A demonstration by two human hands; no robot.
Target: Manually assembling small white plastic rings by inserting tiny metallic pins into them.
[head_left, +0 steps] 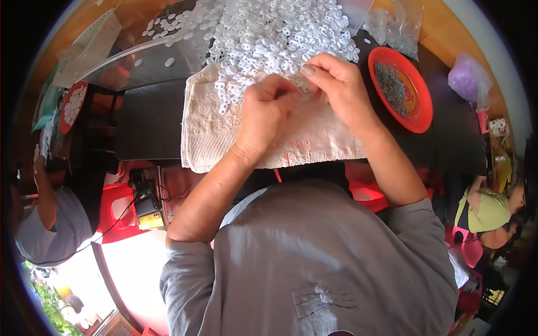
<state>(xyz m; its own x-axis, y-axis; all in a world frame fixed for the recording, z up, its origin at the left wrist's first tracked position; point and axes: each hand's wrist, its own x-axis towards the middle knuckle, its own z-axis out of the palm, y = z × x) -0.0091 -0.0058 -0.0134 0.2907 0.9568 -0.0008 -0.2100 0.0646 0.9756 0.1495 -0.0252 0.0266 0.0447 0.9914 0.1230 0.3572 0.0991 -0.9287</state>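
A large heap of small white oval plastic pieces with holes [280, 33] spreads over the far side of a beige towel [213, 140]. At the near edge of the heap, my left hand [266, 109] is closed, its fingertips partly hidden and blurred. My right hand [342, 87] faces it a short way off, thumb and fingers drawn together in a pinch. What either hand holds is too small or too covered to make out. To the right of my right hand stands a red oval dish [423, 120] with many thin grey metal pieces [389, 87] in it.
A clear plastic bin [106, 81] with a few white pieces lies at the left on the dark table [148, 123]. Clear bags [400, 28] sit at the far right, near a purple bag [465, 77]. Other people sit at the left [53, 224] and right [485, 210].
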